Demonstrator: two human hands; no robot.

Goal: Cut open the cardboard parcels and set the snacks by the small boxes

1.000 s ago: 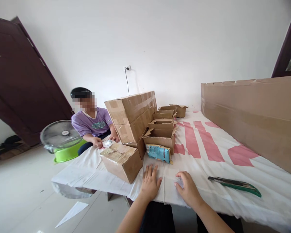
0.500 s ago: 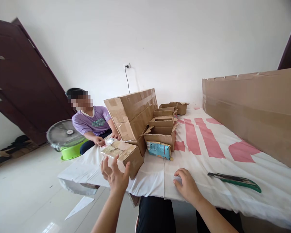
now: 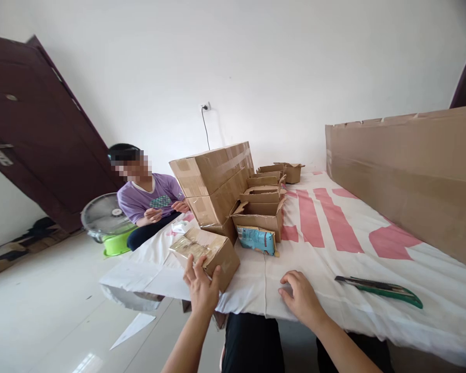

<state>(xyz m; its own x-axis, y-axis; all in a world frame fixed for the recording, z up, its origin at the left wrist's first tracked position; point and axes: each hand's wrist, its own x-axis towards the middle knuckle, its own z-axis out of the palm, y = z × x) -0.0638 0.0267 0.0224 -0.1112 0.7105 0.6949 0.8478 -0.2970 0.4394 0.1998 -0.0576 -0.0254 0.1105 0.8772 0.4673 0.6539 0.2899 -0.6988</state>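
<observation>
My left hand (image 3: pixel 201 286) grips the near corner of a small taped cardboard box (image 3: pixel 213 250) that sits near the table's front edge, fingers wrapped over its side. My right hand (image 3: pixel 302 299) rests on the white cloth (image 3: pixel 334 280) at the front edge, fingers curled down on the fabric with nothing in them. A green box cutter (image 3: pixel 378 290) lies on the cloth to the right of that hand. A blue packet (image 3: pixel 257 240) lies just behind the small box.
Two large taped cartons (image 3: pixel 213 181) are stacked mid-table, with a row of several open small boxes (image 3: pixel 262 204) behind. A long flat carton (image 3: pixel 407 171) stands along the right. A person in a purple shirt (image 3: pixel 149 199) sits at the left, near a fan (image 3: pixel 103 215) in a green basin.
My left hand lifted off the cloth, swung left and took hold of the small box's near corner. The seated person's hands rose from the table. My right hand stayed put.
</observation>
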